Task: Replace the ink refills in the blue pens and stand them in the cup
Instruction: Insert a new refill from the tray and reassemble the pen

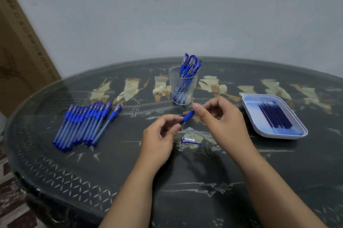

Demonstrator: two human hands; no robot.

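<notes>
Between both hands, above the table's middle, I hold a blue pen. My left hand pinches its lower end and my right hand pinches its upper grip end. The pen's clear cap lies on the table just below my hands. A clear cup behind my hands holds several blue pens standing upright. A row of several capped blue pens lies at the left. A white tray at the right holds several dark blue refills.
The round dark table has a glass top with pale inlaid figures. A cardboard box leans against the wall at the far left. The pale wall stands close behind the table's far edge.
</notes>
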